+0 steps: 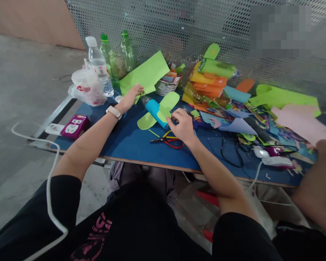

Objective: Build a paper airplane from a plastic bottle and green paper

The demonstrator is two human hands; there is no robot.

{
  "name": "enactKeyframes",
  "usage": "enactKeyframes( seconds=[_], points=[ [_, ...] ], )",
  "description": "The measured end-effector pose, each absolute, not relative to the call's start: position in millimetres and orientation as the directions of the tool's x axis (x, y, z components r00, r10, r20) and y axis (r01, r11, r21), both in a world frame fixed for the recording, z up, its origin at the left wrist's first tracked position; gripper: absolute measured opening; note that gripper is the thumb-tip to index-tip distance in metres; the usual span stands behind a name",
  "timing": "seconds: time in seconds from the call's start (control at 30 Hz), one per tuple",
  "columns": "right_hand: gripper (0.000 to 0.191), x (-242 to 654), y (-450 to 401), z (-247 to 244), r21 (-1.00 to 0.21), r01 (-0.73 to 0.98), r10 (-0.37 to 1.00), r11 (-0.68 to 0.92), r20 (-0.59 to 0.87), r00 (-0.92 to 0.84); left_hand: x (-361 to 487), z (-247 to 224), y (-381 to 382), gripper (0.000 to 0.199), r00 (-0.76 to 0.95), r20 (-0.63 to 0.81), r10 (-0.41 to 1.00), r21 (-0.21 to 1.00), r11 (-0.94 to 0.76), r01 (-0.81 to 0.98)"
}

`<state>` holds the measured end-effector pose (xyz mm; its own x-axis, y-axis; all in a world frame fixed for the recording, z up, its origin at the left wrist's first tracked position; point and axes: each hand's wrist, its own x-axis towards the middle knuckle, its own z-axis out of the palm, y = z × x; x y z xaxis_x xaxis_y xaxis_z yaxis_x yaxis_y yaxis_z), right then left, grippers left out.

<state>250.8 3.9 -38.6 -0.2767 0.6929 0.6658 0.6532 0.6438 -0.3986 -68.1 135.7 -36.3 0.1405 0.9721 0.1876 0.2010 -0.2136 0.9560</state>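
Note:
My left hand (pixel 130 97), a pale band on its wrist, reaches to the lower edge of a light green paper sheet (pixel 146 70); its fingers look stretched out against the sheet. On the blue table lies a small plastic bottle wrapped in blue paper (pixel 153 108), with rounded green paper wings (pixel 169 103) sticking out on both sides. My right hand (pixel 182 125) is closed at the near edge of the right wing, thumb and fingers bent together. Just below it lie scissors (pixel 167 139) with red and yellow handles, beside a thin green paper strip (pixel 154 133).
Bottles (pixel 100 65) and a plastic bag with a cup (pixel 87 85) stand at the back left. A purple socket block (pixel 75 127) sits near the left edge. A woven basket (pixel 168 85), paper scraps (pixel 277 127) and black cable (pixel 225 152) spread rightward. Another person's arm (pixel 319 188) is at right.

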Motion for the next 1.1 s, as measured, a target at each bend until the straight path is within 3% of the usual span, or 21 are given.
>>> enactKeyframes(
  seconds=[0.1, 0.23, 0.43, 0.6, 0.77, 0.9, 1.03, 1.1],
  points=[
    [0.045, 241, -5, -39, -0.391, 0.653, 0.698, 0.649, 0.647, -0.307, -71, -45, 139, 0.071, 0.225, 0.275, 0.935, 0.888, -0.336, 0.313],
    [0.037, 228, -19, -32, -0.389, 0.730, 0.793, 0.563, 0.502, -0.345, -72, -42, 134, 0.059, 0.308, 0.349, 0.885, 0.762, -0.459, 0.457],
    [0.074, 229, -22, -27, -0.344, 0.847, 0.882, 0.406, 0.389, -0.265, -68, -33, 119, 0.044, 0.352, 0.411, 0.841, 0.474, -0.527, 0.705],
    [0.084, 232, -18, -27, -0.327, 0.863, 0.902, 0.385, 0.329, -0.278, -73, -41, 115, 0.047, 0.246, 0.276, 0.929, 0.422, -0.347, 0.838],
    [0.095, 230, -14, -31, -0.314, 0.888, 0.924, 0.337, 0.290, -0.249, -81, -46, 123, 0.027, 0.316, 0.241, 0.918, 0.318, -0.382, 0.868],
    [0.102, 233, -9, -39, -0.335, 0.882, 0.922, 0.331, 0.314, -0.227, -90, -46, 131, 0.041, 0.348, 0.254, 0.902, 0.348, -0.421, 0.838],
    [0.113, 238, -2, -46, -0.379, 0.862, 0.916, 0.336, 0.343, -0.207, -92, -46, 134, 0.042, 0.363, 0.205, 0.909, 0.315, -0.412, 0.855],
    [0.118, 240, 1, -48, -0.389, 0.859, 0.921, 0.332, 0.329, -0.207, -91, -48, 134, 0.055, 0.362, 0.174, 0.916, 0.299, -0.400, 0.867]
  ],
)
